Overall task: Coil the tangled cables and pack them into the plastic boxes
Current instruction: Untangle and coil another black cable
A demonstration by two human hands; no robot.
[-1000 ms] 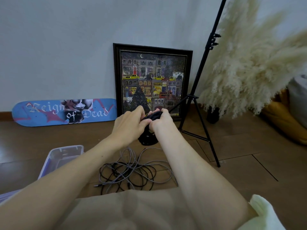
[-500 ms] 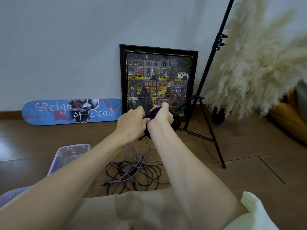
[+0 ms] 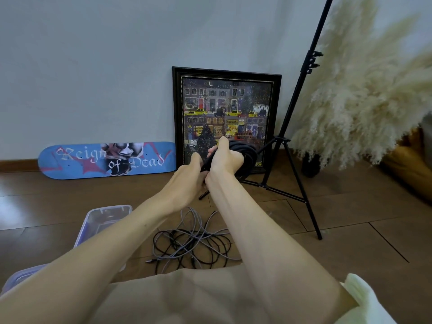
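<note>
Two hands (image 3: 225, 160), one black coil (image 3: 246, 157).

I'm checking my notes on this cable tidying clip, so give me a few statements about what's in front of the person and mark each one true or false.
1. The left hand and the right hand both grip the black cable coil. True.
2. The tangled cables lie inside the plastic box. False: they lie on the floor, to the right of the box.
3. The skateboard deck rests against the wall, left of the framed picture. True.
4. The tripod stand lies flat on the floor. False: it stands upright, right of the picture.
</note>
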